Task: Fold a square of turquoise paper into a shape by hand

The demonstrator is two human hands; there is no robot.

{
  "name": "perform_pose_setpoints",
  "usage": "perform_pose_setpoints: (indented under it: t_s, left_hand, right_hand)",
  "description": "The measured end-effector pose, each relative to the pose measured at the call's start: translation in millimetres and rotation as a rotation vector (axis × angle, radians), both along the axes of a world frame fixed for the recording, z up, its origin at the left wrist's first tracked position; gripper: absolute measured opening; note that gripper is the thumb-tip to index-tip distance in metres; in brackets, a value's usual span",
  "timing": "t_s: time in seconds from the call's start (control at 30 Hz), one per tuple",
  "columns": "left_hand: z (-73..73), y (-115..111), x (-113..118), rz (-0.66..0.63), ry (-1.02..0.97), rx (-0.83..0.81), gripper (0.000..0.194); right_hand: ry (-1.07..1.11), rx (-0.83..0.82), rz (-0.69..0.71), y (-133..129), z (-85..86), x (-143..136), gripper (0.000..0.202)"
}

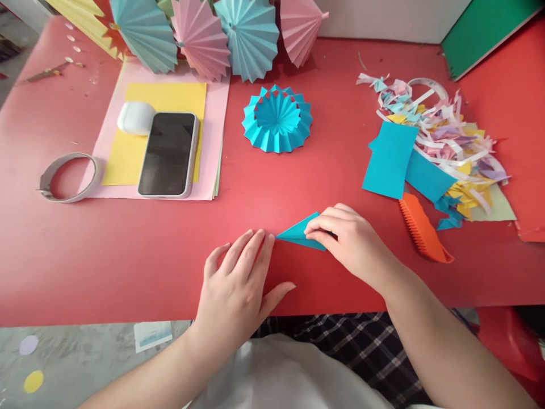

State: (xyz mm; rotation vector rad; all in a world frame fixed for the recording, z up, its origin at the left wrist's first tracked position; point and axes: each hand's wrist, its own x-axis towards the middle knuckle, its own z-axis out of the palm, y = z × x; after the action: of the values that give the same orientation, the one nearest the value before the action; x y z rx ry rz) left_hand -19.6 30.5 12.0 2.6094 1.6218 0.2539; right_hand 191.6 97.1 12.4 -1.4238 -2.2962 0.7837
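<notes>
A folded blue paper triangle [293, 232] lies on the red table, its narrow tip pointing left. My right hand [351, 236] pinches the paper near its wide right end, covering part of it. My left hand [238, 278] rests on the table with fingers stretched out, the fingertips right at the triangle's tip. Behind them sits a pleated blue paper ring [276, 120] with zigzag edges. To the right of my right hand lies an orange comb-like tool [421, 230], beside blue paper pieces [389, 160].
Paper scraps [451, 130] heap at the right. At the left are a phone [167, 154], a white case [135, 117], a tape roll [70, 177] and stacked coloured paper [114, 165]. Pleated paper umbrellas [247, 37] line the back, with scissors [46, 74] at the far left.
</notes>
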Motion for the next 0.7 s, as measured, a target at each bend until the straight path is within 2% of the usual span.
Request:
perform_pose_setpoints:
  t_s: [0.07,0.13,0.23,0.3,0.5,0.7]
  left_hand:
    - [0.3,0.3,-2.0,0.031,-0.003,0.010,0.062]
    - [0.4,1.0,0.6,0.002,-0.011,0.034,0.066]
    - [-1.1,2.0,10.9,-0.187,-0.009,0.033,0.072]
    - [-3.5,2.7,18.2,-0.266,0.014,-0.013,0.074]
    - [-8.6,5.1,25.6,-0.254,0.056,-0.070,0.085]
    - [-6.4,6.0,26.3,-0.248,0.044,-0.046,0.088]
  right_hand:
    - [0.000,0.001,-0.001,-0.3,0.3,0.0,0.013]
    - [0.000,0.005,0.002,-0.4,0.3,-0.1,0.013]
    - [0.000,0.017,0.004,0.3,0.1,-0.2,0.013]
    - [-0.005,0.027,0.006,0.7,-0.4,-0.4,0.013]
    - [-0.011,0.097,0.007,-4.5,-2.9,2.7,0.011]
    - [-0.016,0.156,-0.090,-13.7,-0.2,10.5,0.005]
